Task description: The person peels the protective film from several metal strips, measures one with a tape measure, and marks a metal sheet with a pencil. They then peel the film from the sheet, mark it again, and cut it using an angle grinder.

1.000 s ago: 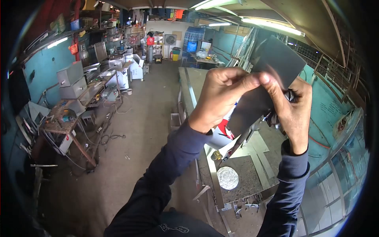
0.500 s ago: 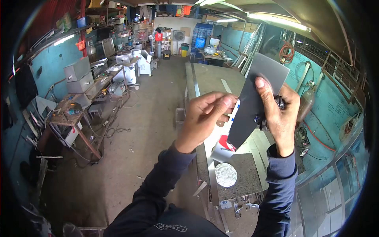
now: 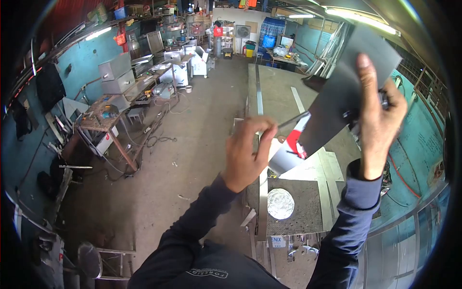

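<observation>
At upper right, the right hand (image 3: 380, 123) gripped a dark panel (image 3: 339, 94), thumb on its face; the left hand (image 3: 248, 155), curled, pinched a thin strip (image 3: 292, 120) mid-frame. Beyond the worktable (image 3: 275, 103), top centre, stood a blue container (image 3: 269, 42), contents hidden.

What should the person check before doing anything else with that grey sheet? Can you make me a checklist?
1. Right hand gripping the grey metal sheet: ok, thumb flat on its face.
2. Left hand pinching the thin dark strip firmly: cannot tell, the fingertips are blurred.
3. Red-and-white printed piece well away from the sheet: not ok, it sits at the sheet's lower edge.
4. White disc on the workbench out of the hands' way: ok, neither touches it.
5. Hands covered: not ok, both bare.
6. Sheet edges smooth: cannot tell.
</observation>
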The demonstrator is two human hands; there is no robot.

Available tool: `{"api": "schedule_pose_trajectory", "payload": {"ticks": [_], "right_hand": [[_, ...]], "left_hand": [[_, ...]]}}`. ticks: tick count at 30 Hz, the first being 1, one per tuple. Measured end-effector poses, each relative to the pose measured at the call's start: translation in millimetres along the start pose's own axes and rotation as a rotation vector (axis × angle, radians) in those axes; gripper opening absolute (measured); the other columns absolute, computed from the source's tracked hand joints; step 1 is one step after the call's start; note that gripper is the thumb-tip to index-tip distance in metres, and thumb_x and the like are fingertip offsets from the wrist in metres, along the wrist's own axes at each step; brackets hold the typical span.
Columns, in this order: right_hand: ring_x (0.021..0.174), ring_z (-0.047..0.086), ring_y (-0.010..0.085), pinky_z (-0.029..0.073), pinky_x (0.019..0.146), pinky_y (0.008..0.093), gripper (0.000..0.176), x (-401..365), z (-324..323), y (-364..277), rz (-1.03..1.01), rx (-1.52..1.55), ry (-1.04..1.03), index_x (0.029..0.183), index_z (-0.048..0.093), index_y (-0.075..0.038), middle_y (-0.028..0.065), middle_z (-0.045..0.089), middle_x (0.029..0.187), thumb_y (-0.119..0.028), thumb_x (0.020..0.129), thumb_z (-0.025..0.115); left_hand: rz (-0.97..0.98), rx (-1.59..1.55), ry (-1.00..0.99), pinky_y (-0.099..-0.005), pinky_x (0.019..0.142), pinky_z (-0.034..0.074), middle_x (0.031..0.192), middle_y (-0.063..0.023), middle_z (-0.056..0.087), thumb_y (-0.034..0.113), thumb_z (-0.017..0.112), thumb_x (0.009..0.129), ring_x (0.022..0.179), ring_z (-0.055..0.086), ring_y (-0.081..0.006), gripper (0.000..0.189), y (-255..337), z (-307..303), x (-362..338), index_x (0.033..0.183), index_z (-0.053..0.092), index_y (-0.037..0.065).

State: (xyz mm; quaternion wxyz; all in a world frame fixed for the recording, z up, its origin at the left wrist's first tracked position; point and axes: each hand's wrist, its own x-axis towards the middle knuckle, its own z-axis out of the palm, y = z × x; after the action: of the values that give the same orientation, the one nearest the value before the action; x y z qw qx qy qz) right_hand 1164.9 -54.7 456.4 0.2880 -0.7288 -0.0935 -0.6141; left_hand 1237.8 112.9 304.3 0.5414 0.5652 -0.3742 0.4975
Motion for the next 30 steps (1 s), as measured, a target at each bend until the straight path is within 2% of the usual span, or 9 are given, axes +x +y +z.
{"api": "schedule_pose_trajectory", "payload": {"ticks": [2, 4, 7, 9, 12, 16, 22, 24, 30], "right_hand": [[0.053, 0.038, 0.0008, 0.026, 0.049, 0.0179, 0.028, 8.4, -13.6, 2.5, -0.062, 0.086, 0.148, 0.089, 0.075, -0.003, -0.0083, 0.055, 0.061, -0.031, 0.086, 0.074], [0.073, 0.058, 0.0057, 0.044, 0.066, 0.0181, 0.04, 12.9, -44.2, 14.0, -0.06, 0.056, 0.165, 0.103, 0.072, 0.001, 0.0029, 0.069, 0.088, -0.035, 0.086, 0.073], [0.078, 0.062, 0.0054, 0.046, 0.067, 0.0178, 0.039, 12.9, -84.6, 28.4, -0.052, 0.053, 0.342, 0.108, 0.07, 0.001, 0.0047, 0.07, 0.096, -0.033, 0.088, 0.07], [0.078, 0.064, 0.0064, 0.047, 0.064, 0.0172, 0.04, 10.7, -107.5, 37.7, -0.106, 0.173, 0.407, 0.11, 0.068, 0.002, 0.0063, 0.071, 0.098, -0.032, 0.089, 0.069], [0.079, 0.065, 0.008, 0.048, 0.064, 0.0178, 0.039, -8.2, -121.6, 28.4, -0.079, 0.101, 0.415, 0.111, 0.068, 0.003, 0.0079, 0.07, 0.101, -0.03, 0.09, 0.069], [0.084, 0.068, 0.0134, 0.053, 0.069, 0.0218, 0.037, -35.8, -107.8, 22.8, -0.037, 0.095, 0.417, 0.11, 0.067, 0.005, 0.0134, 0.069, 0.107, -0.026, 0.091, 0.067], [0.091, 0.069, 0.0242, 0.06, 0.073, 0.0339, 0.032, -67.5, -113.1, 9.7, 0.048, 0.207, 0.373, 0.114, 0.063, 0.007, 0.02, 0.067, 0.11, -0.017, 0.092, 0.064], [0.089, 0.07, 0.026, 0.06, 0.072, 0.0353, 0.032, -65.6, -112.6, 16.8, -0.16, 0.192, 0.376, 0.116, 0.062, 0.007, 0.0209, 0.066, 0.112, -0.015, 0.093, 0.063], [0.09, 0.069, 0.02, 0.058, 0.077, 0.0293, 0.035, -53.3, -128.6, 55.0, -0.319, -0.12, 0.23, 0.118, 0.061, 0.007, 0.0182, 0.065, 0.115, -0.017, 0.093, 0.063]], "left_hand": [[-0.087, 0.016, -0.076, -0.0281, 0.067, 0.052, 0.091, -0.0132, 0.066, -0.004, 0.059, 0.088, 0.074, 0.065, -0.0184, 0.008, -7.3, -8.1, -39.3, 0.094, 0.054, -0.001], [-0.111, 0.073, -0.169, -0.0294, 0.067, 0.052, 0.092, -0.0135, 0.066, -0.001, 0.061, 0.088, 0.074, 0.066, -0.0209, 0.009, -23.7, -18.7, -88.0, 0.093, 0.055, 0.0], [-0.289, 0.143, -0.232, -0.0329, 0.066, 0.052, 0.089, -0.0126, 0.067, 0.008, 0.065, 0.088, 0.076, 0.067, -0.0266, 0.009, -59.1, -34.5, -157.2, 0.09, 0.058, 0.002], [-0.652, 0.344, -0.409, -0.0332, 0.064, 0.052, 0.083, -0.0124, 0.067, 0.017, 0.065, 0.09, 0.071, 0.067, -0.0253, 0.017, -79.4, -41.1, -189.7, 0.089, 0.06, 0.001], [-0.593, 0.156, -0.328, -0.0312, 0.058, 0.05, 0.069, -0.0119, 0.065, 0.024, 0.067, 0.09, 0.061, 0.065, -0.0205, 0.026, -29.4, 0.7, -146.6, 0.081, 0.061, -0.001], [-0.613, -0.463, -0.515, -0.026, 0.047, 0.044, 0.054, -0.0036, 0.06, 0.028, 0.071, 0.088, 0.05, 0.059, -0.0086, 0.037, 52.6, 56.9, -79.5, 0.065, 0.06, 0.0], [-0.885, -0.7, -0.47, -0.0203, 0.041, 0.041, 0.056, -0.0009, 0.059, 0.023, 0.067, 0.092, 0.05, 0.056, -0.0049, 0.026, 85.6, 90.0, -65.6, 0.082, 0.069, -0.001], [-0.804, -0.961, -0.375, -0.0205, 0.041, 0.042, 0.059, -0.0014, 0.06, 0.018, 0.061, 0.095, 0.05, 0.056, -0.0048, 0.023, 87.5, 91.3, -77.0, 0.088, 0.069, -0.002], [-0.564, -0.679, -0.518, -0.0211, 0.04, 0.04, 0.058, -0.0027, 0.058, 0.023, 0.054, 0.099, 0.047, 0.053, -0.0055, 0.034, 72.2, 54.5, -121.5, 0.075, 0.063, 0.0]]}}
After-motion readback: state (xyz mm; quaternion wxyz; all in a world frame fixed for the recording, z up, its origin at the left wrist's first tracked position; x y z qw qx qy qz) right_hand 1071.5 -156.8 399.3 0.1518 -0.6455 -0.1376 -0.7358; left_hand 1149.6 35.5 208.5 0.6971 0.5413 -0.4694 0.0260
